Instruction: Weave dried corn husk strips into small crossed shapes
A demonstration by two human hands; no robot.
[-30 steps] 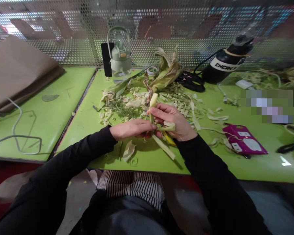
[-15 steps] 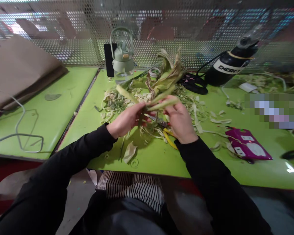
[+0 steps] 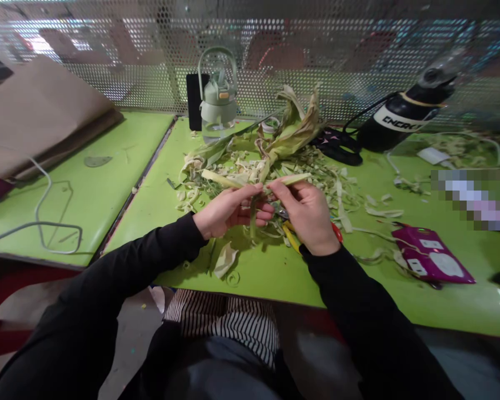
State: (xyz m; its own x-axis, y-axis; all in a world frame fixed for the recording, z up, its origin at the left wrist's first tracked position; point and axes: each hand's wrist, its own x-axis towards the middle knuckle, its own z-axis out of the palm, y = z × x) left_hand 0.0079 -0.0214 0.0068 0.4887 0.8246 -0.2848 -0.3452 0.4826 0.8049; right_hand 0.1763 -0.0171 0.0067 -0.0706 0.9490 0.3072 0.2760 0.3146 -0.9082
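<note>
Pale green strips of corn husk (image 3: 223, 179) are pinched between the thumb and fingers of my left hand (image 3: 229, 210), and one darker strip hangs below its fingers. Close beside it, my right hand (image 3: 308, 214) grips a husk strip (image 3: 295, 179) that points to the right. The two hands nearly meet, and the join between the strips is partly hidden by my fingers. Under and behind them spreads a heap of husk scraps (image 3: 241, 164). A larger dried corn husk bundle (image 3: 291, 136) rises from that heap. Yellow-handled pliers (image 3: 290, 238) lie partly under my right hand.
A pale green water bottle (image 3: 219, 105) stands at the back, a dark phone (image 3: 194, 103) behind it. To the right are black scissors (image 3: 344, 147), a black ENERGY-labelled bottle (image 3: 394, 122) and a purple power strip (image 3: 433, 255). Brown paper (image 3: 45, 105) and a grey cable (image 3: 45, 224) lie left.
My right hand has lowered its strip, which now lies flatter. My hands have drawn closer together, and the left fingers have spread a little. The whole view has shifted slightly.
</note>
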